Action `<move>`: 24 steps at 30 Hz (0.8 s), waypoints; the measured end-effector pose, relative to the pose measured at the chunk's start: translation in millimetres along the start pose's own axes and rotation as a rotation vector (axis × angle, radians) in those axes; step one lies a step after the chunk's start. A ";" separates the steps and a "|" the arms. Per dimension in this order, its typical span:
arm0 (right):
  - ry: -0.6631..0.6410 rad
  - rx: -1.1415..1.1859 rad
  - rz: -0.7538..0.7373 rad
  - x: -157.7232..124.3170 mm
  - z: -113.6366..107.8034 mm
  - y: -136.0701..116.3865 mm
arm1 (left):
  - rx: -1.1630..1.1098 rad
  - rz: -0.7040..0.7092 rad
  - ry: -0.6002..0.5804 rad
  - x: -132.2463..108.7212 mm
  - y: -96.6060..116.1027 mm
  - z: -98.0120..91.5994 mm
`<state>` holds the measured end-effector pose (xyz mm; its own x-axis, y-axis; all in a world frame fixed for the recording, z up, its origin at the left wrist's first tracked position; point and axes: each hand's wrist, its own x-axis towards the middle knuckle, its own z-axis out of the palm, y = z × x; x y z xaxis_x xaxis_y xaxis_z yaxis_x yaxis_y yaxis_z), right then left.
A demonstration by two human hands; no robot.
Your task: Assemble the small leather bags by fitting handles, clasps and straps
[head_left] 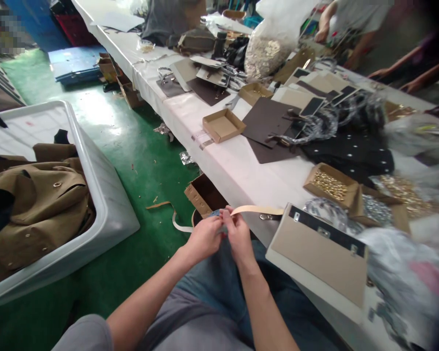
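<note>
My left hand [206, 237] and my right hand [238, 235] meet above my lap, beside the table edge, with fingers closed. From my right hand a pale tan strap [258, 209] runs to a beige panel [322, 253], which has a black band and metal fittings. A thin pale strip [179, 225] trails from behind my left hand toward the floor; whether it is the same strap cannot be seen. My fingers cover the spot where they pinch. A metal snap hook [269, 217] lies close to the strap, at the panel's left corner.
On the white table [223, 168] are a shallow cardboard box [224, 125], dark brown panels [267, 119], and boxes of gold studs [327, 181] and silver pieces [376, 210]. A white bin [108, 195] of brown bags stands left. Other people's hands [380, 73] show across the table.
</note>
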<state>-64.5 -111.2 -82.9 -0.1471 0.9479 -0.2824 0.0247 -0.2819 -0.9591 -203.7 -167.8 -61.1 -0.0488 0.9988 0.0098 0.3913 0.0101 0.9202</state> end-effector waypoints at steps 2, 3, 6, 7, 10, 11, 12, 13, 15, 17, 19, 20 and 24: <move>0.058 0.117 0.057 8.8 4.3 -13.5 | -0.003 0.000 0.105 -16.2 3.4 -3.7; 0.073 0.202 0.092 10.6 5.2 -18.2 | -0.024 -0.039 0.160 -25.2 3.3 -6.0; 0.027 0.470 0.198 8.8 3.4 -24.2 | -0.316 -0.278 0.067 -50.9 -5.3 -9.9; 0.004 0.541 0.229 7.0 1.8 -24.2 | -0.499 -0.375 -0.031 -57.2 -10.3 -9.8; -0.018 0.639 0.308 2.4 -4.8 -21.9 | -1.097 -0.558 -0.179 -62.7 -28.6 -8.7; -0.021 0.644 0.321 1.9 -7.3 -20.8 | -1.248 -0.569 -0.132 -59.2 -35.2 -9.7; -0.023 0.642 0.322 2.1 -9.9 -19.5 | -1.352 -0.559 -0.045 -53.4 -41.9 -12.3; -0.027 0.636 0.314 3.0 -12.4 -17.9 | -1.412 -0.543 0.068 -45.5 -48.6 -17.1; -0.017 0.622 0.282 6.4 -17.5 -13.9 | -1.434 -0.511 0.325 -26.6 -61.5 -34.3; 0.017 0.599 0.252 11.1 -23.0 -8.7 | -1.377 -0.478 0.526 -9.0 -72.7 -62.2; 0.054 0.576 0.226 16.2 -28.7 -3.0 | -1.293 -0.436 0.642 2.5 -81.2 -98.3; 0.069 0.568 0.215 18.7 -31.5 -0.3 | -1.258 -0.407 0.683 5.3 -84.4 -118.0; 0.100 0.602 0.196 27.9 -37.2 6.4 | -1.220 -0.252 0.809 0.8 -88.9 -194.5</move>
<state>-31.7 -81.0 -97.6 -0.1026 0.8716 -0.4794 -0.5224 -0.4574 -0.7197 -417.2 -177.3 -66.8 -0.6420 0.6755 -0.3627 -0.6787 -0.2805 0.6788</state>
